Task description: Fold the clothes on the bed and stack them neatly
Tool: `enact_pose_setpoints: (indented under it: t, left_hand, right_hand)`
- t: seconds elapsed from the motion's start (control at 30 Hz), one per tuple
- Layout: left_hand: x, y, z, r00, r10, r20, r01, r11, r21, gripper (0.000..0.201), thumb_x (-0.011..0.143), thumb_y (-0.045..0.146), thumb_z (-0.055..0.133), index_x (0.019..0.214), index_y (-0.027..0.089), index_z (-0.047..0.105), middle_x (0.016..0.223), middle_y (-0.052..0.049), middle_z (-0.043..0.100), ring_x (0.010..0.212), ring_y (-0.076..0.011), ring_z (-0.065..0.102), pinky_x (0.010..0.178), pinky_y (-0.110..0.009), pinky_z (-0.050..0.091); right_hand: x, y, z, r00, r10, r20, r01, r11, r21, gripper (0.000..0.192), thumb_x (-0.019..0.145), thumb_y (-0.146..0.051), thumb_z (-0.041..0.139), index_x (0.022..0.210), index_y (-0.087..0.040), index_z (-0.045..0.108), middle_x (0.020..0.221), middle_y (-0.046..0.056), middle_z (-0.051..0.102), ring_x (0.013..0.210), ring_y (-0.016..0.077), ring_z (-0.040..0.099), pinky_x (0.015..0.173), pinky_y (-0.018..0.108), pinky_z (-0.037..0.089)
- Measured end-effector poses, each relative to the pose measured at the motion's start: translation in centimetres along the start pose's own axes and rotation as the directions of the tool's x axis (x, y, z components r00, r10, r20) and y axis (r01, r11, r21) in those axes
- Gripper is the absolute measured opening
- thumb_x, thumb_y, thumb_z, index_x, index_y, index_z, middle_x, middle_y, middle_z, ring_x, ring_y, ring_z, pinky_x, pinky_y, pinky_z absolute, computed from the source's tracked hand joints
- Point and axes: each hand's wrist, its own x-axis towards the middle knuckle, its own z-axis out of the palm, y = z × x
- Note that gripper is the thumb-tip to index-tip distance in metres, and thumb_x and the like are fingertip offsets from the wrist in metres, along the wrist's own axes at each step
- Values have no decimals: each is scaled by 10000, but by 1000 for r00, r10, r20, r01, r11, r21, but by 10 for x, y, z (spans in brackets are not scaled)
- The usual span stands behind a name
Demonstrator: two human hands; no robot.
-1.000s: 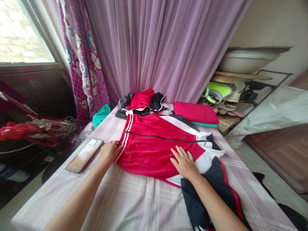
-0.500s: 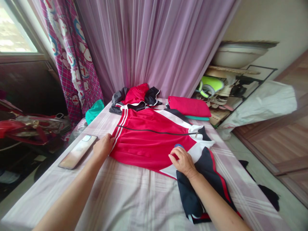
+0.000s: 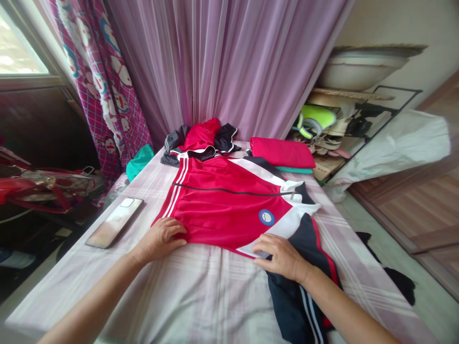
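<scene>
A red, white and black zip jacket (image 3: 222, 210) lies front up, its striped hem to the left and its collar to the right. A round blue badge (image 3: 267, 217) shows on its chest. My left hand (image 3: 165, 238) is closed on the jacket's near edge at the hem corner, fingers curled over the cloth and thumb in front. Below the badge, my right hand (image 3: 281, 255) curls round the near side edge, close to the underarm. The near black sleeve (image 3: 292, 301) extends toward me, partly behind my right forearm.
A phone (image 3: 114, 222) lies left of the jacket on the checked cloth (image 3: 201, 306). At the back are a crumpled red-and-black garment (image 3: 202, 138) and a folded red cloth (image 3: 281, 155). Purple curtains (image 3: 222, 62) hang behind; a shoe rack (image 3: 376, 124) stands right.
My left hand has moved from the hem's middle toward me, to its near corner. My right hand has drawn back from the badge to the near edge. The near sleeve lies differently.
</scene>
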Motion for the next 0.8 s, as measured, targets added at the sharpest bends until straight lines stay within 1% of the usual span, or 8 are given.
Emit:
enact_pose_setpoints:
  t: [0.13,0.27,0.37,0.47,0.6,0.67,0.7,0.8]
  left_hand:
    - [-4,-7,-4,999,14,35,-14,1000,2,324,898,465,572,1113,255,694,1106,-80,704,1014,-211,657,912,-341,519]
    - [-8,-14,-6,1000,-3,30,0,993,116,321,960,269,429,1179,241,662,1136,-83,698,1022,-199,653,932,-338,518]
    - [-14,-16,-9,1000,7,14,-10,981,192,358,962,170,351,1104,221,676,1039,-81,706,951,-189,652,883,-328,531]
    - [-19,-13,-11,999,28,17,-31,971,237,318,958,159,376,995,215,686,981,-76,703,911,-189,642,851,-330,534]
    - [-24,-9,-14,999,-13,32,6,977,213,322,902,95,397,968,203,693,999,-79,713,924,-192,651,862,-334,539]
    - [-24,-9,-21,995,-71,74,59,986,158,385,833,43,392,1000,206,698,1042,-71,722,990,-194,658,908,-335,532]
    - [-23,-9,-26,989,-94,113,81,990,118,424,802,29,387,1023,213,699,1067,-61,726,1022,-190,659,930,-327,526]
    - [-7,-10,-45,957,-146,250,149,989,7,459,826,74,366,1092,244,698,1097,-20,745,1020,-166,683,916,-275,525]
  right_hand:
    - [10,-8,-14,983,77,166,-88,994,63,156,775,-113,571,703,-219,661,733,-24,642,699,127,577,663,229,395]
    - [12,-8,-27,922,80,379,-144,979,144,142,698,-88,595,673,-203,674,688,-38,642,629,112,559,585,208,349]
    - [12,-9,-30,911,114,397,-166,981,98,144,692,-96,597,684,-208,689,688,-39,652,630,110,560,577,209,329]
    - [12,-13,-30,911,128,393,-159,986,47,105,745,-177,614,688,-205,697,693,-31,661,636,111,558,581,220,315]
    - [15,-15,-37,881,169,443,-185,983,-7,253,844,-285,568,643,-189,687,612,-18,637,580,108,535,572,235,311]
    - [22,-14,-42,881,210,424,-202,977,-63,305,878,-305,541,637,-194,693,614,-7,651,584,120,555,589,243,343]
    - [28,-14,-44,900,215,379,-199,977,-83,301,891,-316,535,674,-203,711,667,3,681,632,135,590,626,248,378]
    - [59,-14,-38,981,155,112,-145,985,-91,254,923,-326,519,988,-232,746,1066,52,732,988,197,648,882,306,452]
